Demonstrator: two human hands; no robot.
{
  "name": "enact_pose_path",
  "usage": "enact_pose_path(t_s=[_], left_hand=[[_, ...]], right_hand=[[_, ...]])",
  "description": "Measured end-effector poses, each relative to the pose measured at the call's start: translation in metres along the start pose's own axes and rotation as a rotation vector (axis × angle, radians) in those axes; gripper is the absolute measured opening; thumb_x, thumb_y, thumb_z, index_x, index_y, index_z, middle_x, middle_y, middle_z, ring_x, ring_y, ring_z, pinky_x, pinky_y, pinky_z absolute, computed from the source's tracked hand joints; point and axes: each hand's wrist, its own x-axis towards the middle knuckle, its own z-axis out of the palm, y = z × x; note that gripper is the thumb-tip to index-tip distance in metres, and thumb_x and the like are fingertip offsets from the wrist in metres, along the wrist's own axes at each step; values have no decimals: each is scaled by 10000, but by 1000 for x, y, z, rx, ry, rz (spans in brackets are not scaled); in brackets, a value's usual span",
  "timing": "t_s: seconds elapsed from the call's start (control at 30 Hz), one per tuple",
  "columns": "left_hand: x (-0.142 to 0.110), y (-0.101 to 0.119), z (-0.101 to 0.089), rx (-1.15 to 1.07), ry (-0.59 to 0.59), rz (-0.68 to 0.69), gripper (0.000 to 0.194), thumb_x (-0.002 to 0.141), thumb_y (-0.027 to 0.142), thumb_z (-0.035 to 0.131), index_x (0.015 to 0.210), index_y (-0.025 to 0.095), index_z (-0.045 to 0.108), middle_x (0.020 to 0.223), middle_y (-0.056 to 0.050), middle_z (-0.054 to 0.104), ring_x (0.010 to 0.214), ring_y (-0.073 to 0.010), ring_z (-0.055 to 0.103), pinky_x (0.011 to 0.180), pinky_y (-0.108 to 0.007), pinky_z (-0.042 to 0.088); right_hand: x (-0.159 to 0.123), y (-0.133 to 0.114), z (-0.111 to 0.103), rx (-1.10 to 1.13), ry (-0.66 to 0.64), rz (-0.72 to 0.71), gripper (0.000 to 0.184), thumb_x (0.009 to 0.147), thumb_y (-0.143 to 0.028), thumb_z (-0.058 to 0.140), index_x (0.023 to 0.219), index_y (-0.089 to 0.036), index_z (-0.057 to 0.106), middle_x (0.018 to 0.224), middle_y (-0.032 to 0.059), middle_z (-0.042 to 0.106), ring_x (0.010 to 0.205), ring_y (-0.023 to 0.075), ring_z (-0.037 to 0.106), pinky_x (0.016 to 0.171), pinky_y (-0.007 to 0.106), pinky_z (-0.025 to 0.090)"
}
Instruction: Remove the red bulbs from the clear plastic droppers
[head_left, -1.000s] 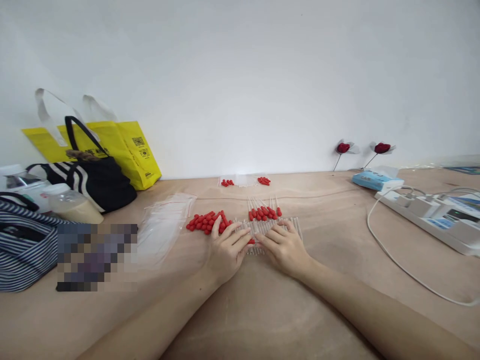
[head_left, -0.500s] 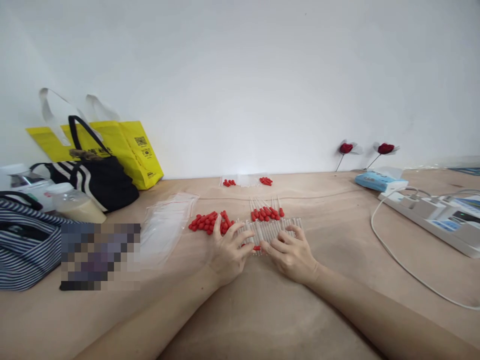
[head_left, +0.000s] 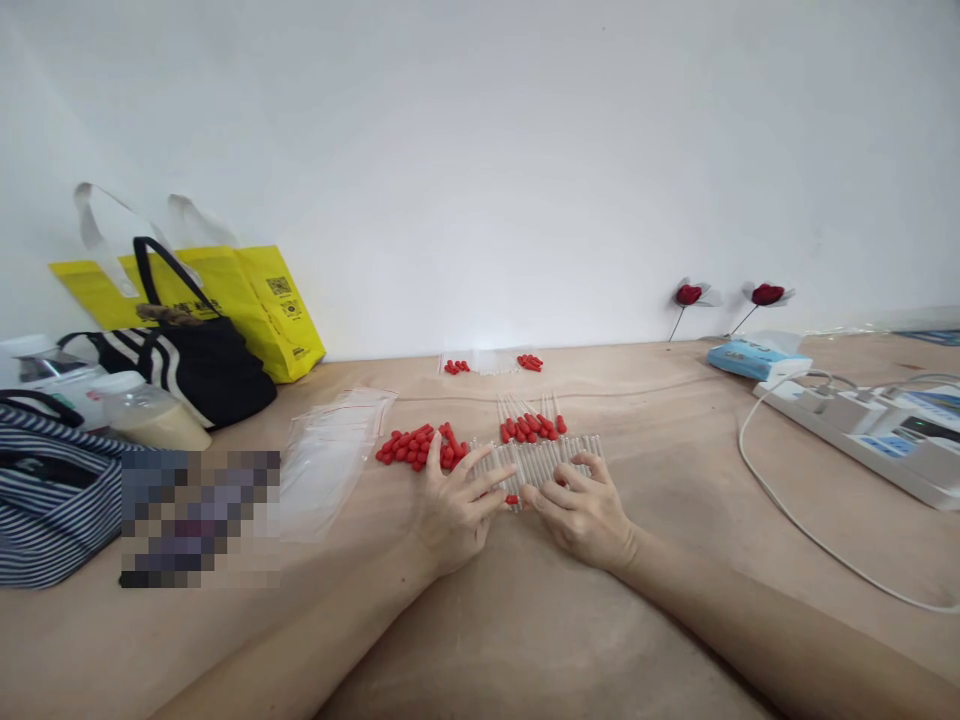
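Note:
A row of clear glass dropper tubes (head_left: 544,462) lies side by side on the table under both hands. My left hand (head_left: 456,508) reaches over the row's left end, thumb and forefinger closed on a red rubber bulb (head_left: 512,499), its other fingers spread. Right beside that bulb, my right hand (head_left: 585,508) rests with curled fingers over the tubes' near ends. What its fingertips pinch is hidden. Loose red rubber bulbs (head_left: 409,449) form a pile left of the tubes. Behind the row lie several droppers with red bulbs fitted (head_left: 531,428), glass ends pointing away.
Clear zip bags (head_left: 334,455) lie left of the bulbs, and another bag with red-bulbed droppers (head_left: 491,361) sits by the wall. Bags (head_left: 277,310) and a jar (head_left: 161,410) stand at left. A tissue pack (head_left: 754,358), power strip (head_left: 915,465) and white cable (head_left: 787,530) occupy the right.
The left forefinger has stretched slightly right over the red bulb, so less of it shows. The right hand stays nearly in place.

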Motion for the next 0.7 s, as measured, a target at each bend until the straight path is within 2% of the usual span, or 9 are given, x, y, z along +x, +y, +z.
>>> enact_pose_path(t_s=[0.23,0.37,0.53,0.6,0.7], left_hand=[[0,0,1,3,-11,36,177,816,201,457,743,240,614,1114,59,594,1141,-217,442,1012,-583,-35],[-3,-3,1,-24,-37,32,209,828,196,426,744,232,614,1103,35,603,1151,-207,434,1029,-555,-4],[-11,-14,-5,-32,-52,-59,226,838,166,397,778,197,613,1056,-23,626,1125,-202,454,1003,-461,229],[-12,-17,-6,-47,-38,-81,195,835,205,429,780,206,616,1012,-29,635,1075,-206,481,937,-421,323],[-13,-18,-3,-100,-22,-167,174,831,251,452,827,205,620,893,-53,615,892,-182,529,786,-342,427]], right_hand=[[-2,0,5,50,61,-2,134,789,-139,486,839,-181,604,599,-28,587,753,137,517,913,413,246],[-3,1,4,74,78,16,132,793,-137,486,826,-189,603,622,-29,607,824,149,534,938,418,232],[-4,5,-3,55,47,186,123,819,-211,488,793,-193,607,637,-16,604,778,137,530,855,360,282],[-2,7,-5,61,23,273,128,818,-247,493,813,-216,617,685,-7,607,728,133,513,764,327,310],[3,13,-5,137,-25,445,185,835,-260,449,842,-216,628,721,23,591,673,135,494,636,273,331]])
